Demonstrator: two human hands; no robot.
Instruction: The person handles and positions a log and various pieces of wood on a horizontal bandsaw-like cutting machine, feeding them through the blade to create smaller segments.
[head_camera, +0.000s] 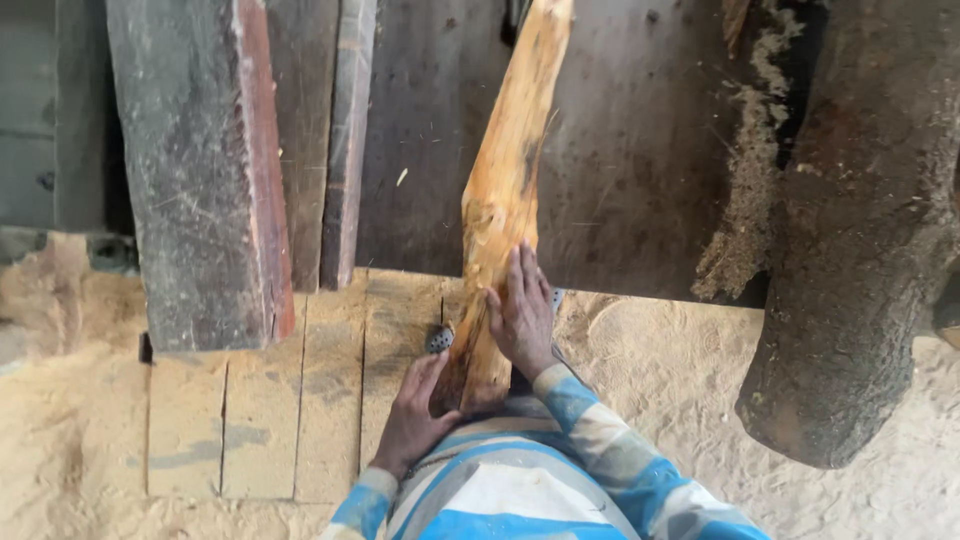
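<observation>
— Striped blue sleeves (560, 470) lowest in frame. Hands?

— Left hand (415, 415) cups the near end of a stripped orange log (500, 200); right hand (522, 312) lies flat, fingers spread, on top.

— Log's position?

— Slanting up across dusty planks (260, 410), toward dark boards (210, 170). Big trunk (850, 250) right; sawdust (60, 400) around.

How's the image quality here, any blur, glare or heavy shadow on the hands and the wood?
Head view: soft, even daylight, no glare; the orange wood piece and right hand look fairly sharp; the left hand sits in mild shade; the dark planks are dim, and the edges look slightly soft.
</observation>
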